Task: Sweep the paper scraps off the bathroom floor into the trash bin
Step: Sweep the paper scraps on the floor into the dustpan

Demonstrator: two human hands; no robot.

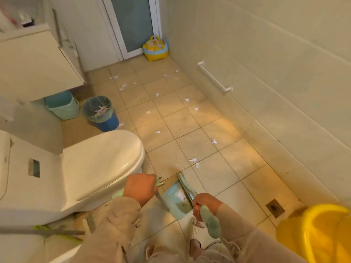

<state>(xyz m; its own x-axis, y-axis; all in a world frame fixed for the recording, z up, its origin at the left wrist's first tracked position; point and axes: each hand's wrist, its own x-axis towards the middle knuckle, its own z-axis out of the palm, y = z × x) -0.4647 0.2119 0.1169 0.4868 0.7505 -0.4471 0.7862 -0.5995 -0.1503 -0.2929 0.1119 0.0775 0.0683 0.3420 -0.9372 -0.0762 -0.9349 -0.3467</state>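
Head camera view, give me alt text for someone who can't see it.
A person's left hand and right hand each grip a long handle above a pale blue dustpan on a beige bathroom floor. White paper scraps dot the tiles toward a blue trash bin, beside a white toilet.

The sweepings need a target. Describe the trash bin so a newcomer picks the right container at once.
Start at the white toilet on the left and look just beyond its closed lid. Two round plastic containers stand side by side on the beige floor tiles beneath the white cabinet. The trash bin is the blue one nearer the open floor, lined with a translucent bag holding crumpled paper, unlike the unlined teal bucket.
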